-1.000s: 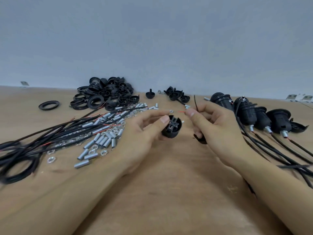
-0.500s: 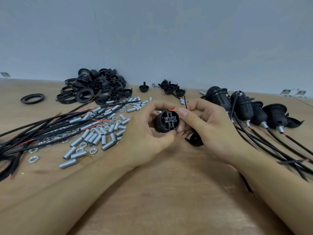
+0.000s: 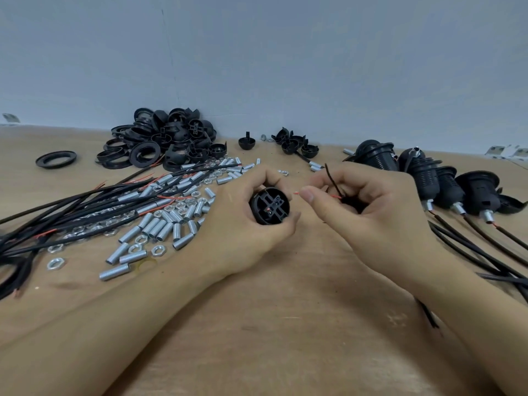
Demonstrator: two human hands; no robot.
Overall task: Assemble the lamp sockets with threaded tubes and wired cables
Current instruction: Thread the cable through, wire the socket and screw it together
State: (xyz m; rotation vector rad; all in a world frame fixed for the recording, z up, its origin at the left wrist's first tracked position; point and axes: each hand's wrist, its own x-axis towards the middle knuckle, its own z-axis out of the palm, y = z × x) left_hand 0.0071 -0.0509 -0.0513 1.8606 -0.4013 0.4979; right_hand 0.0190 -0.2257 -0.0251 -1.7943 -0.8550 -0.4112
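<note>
My left hand (image 3: 243, 221) grips a black lamp socket body (image 3: 270, 206) above the table, its terminal end facing me. My right hand (image 3: 368, 210) holds a black cable (image 3: 333, 181) with a red wire tip (image 3: 297, 192) pinched between thumb and forefinger, a short gap to the right of the socket. A dark part is tucked inside the right palm, mostly hidden.
Silver threaded tubes (image 3: 160, 227) and nuts (image 3: 55, 263) lie left of the hands beside a bundle of black cables (image 3: 71, 207). A pile of black socket parts (image 3: 168, 144) and a ring (image 3: 56, 159) sit at the back. Several assembled sockets (image 3: 428, 178) lie right.
The right hand has drawn back to the right, so the red wire tip is now apart from the socket. The view has shifted slightly.
</note>
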